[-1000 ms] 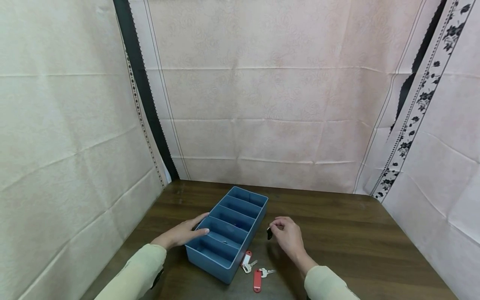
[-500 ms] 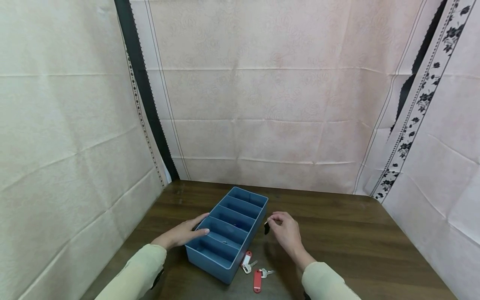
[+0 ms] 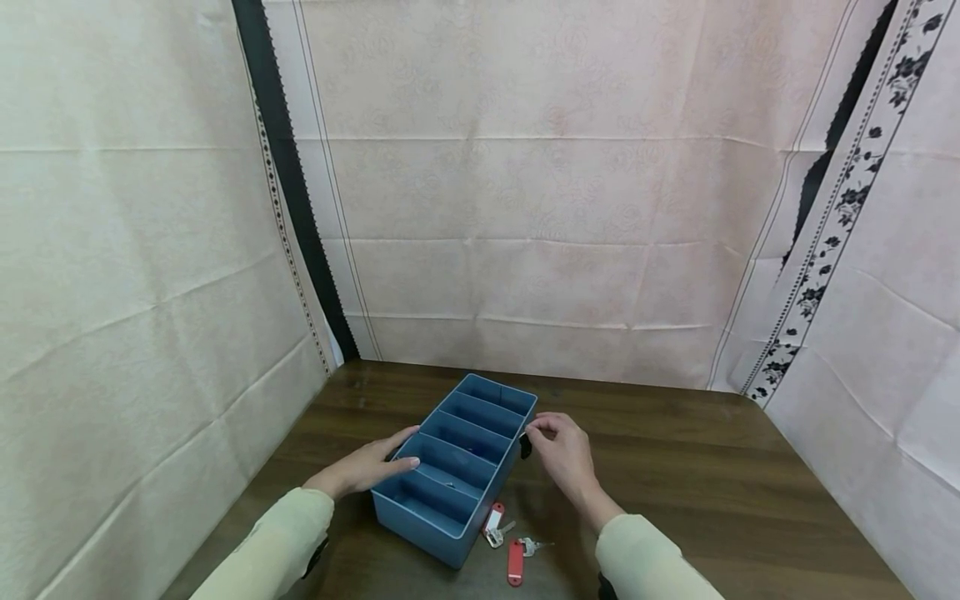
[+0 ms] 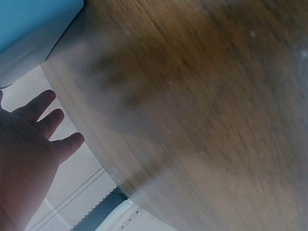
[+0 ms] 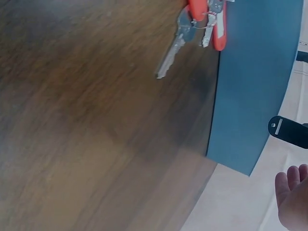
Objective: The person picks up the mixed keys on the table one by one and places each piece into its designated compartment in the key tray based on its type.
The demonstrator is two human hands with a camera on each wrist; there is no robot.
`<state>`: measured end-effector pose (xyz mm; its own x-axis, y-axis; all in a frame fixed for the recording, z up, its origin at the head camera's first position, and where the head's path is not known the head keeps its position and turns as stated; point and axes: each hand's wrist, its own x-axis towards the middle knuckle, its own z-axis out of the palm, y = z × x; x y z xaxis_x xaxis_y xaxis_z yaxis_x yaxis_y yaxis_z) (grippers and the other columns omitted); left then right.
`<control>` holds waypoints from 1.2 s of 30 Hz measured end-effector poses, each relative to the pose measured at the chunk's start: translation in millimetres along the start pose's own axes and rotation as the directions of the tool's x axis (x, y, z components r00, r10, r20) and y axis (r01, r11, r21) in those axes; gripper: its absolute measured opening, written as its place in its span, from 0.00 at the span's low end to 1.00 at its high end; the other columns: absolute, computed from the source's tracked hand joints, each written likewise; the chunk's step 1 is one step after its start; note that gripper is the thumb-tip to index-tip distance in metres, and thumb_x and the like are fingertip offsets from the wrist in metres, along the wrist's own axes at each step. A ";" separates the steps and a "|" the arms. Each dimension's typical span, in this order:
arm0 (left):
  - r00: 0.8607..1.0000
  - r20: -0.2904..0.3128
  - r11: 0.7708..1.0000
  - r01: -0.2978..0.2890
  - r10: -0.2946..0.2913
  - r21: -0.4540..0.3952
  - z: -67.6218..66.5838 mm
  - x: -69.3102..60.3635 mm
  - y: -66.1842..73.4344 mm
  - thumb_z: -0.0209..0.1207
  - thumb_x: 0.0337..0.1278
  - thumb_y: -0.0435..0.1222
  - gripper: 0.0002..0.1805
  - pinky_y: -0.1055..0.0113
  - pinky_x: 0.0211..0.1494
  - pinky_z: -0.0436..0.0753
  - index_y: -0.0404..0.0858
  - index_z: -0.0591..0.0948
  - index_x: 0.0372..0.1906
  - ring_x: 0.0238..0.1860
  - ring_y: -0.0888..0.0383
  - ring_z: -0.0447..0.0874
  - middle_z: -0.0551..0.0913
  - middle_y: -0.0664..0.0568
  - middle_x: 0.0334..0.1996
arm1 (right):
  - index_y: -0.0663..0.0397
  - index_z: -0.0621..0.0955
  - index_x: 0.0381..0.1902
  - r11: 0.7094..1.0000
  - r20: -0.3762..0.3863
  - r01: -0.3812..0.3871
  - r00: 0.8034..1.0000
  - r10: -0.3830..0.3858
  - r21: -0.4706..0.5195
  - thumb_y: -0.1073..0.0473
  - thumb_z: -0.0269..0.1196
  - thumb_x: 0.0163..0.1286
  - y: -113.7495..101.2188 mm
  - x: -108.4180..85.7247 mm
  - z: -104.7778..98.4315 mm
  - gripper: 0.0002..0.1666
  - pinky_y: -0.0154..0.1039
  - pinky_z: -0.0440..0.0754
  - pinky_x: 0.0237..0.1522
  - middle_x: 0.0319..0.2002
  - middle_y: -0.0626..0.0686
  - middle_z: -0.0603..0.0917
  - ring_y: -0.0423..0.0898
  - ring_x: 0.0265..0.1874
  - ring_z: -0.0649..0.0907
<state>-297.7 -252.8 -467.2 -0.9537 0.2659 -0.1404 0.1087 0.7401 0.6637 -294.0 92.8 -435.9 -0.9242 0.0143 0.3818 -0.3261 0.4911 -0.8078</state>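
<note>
A blue box (image 3: 471,521) with several compartments in a row stands slantwise on the table. My left hand (image 3: 363,467) rests on its left side, thumb over the rim. Straight, spread fingers (image 4: 65,144) show in the left wrist view. Just off the box's right wall, my right hand (image 3: 564,454) pinches a black key tag (image 5: 291,132), which hangs from the fingertips. Whether a key is on it is hidden. Two red key tags (image 3: 515,562) with keys (image 3: 528,547) lie on the table beside the box's near right side.
The brown wooden table (image 3: 712,500) is bounded by pale cloth (image 3: 525,208) at the back and both sides. Small marks or objects show inside the middle compartments, too small to tell.
My right hand has moved left and slightly away from me, bringing the black key tag up to the box's right wall. The left hand and the box have stayed put.
</note>
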 end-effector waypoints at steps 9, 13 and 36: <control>1.000 -0.010 1.000 0.010 -0.010 -0.007 0.6 1.4 -1.0 0.53 0.66 0.62 0.40 0.27 0.65 0.56 0.58 0.57 0.78 0.73 0.35 0.55 0.60 0.44 0.75 | 0.53 0.88 0.34 0.996 0.007 0.058 0.998 -0.058 0.064 0.59 0.67 0.68 -14.3 2.1 7.6 0.05 0.47 0.83 0.50 0.48 0.53 0.83 0.51 0.48 0.82; 1.000 -0.010 1.000 0.016 -0.016 -0.012 0.8 1.5 -0.9 0.53 0.65 0.62 0.40 0.26 0.65 0.56 0.59 0.57 0.78 0.73 0.35 0.55 0.60 0.45 0.75 | 0.53 0.88 0.34 0.994 0.029 0.064 0.997 -0.067 0.084 0.59 0.66 0.69 -20.6 3.6 13.4 0.06 0.45 0.84 0.49 0.49 0.54 0.83 0.51 0.48 0.83; 1.000 0.003 1.000 -0.017 0.017 0.006 -1.5 0.3 1.9 0.53 0.68 0.60 0.38 0.29 0.67 0.56 0.57 0.57 0.78 0.73 0.36 0.57 0.61 0.44 0.75 | 0.49 0.87 0.32 0.991 0.110 0.099 0.988 -0.109 0.090 0.58 0.65 0.69 -48.1 -0.6 44.3 0.06 0.42 0.84 0.49 0.50 0.52 0.83 0.50 0.48 0.83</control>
<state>-298.2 -252.2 -464.9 -0.9509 0.2803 -0.1309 0.1267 0.7388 0.6620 -286.6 30.6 -417.1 -0.8995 -0.1347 0.4156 -0.4325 0.4094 -0.8033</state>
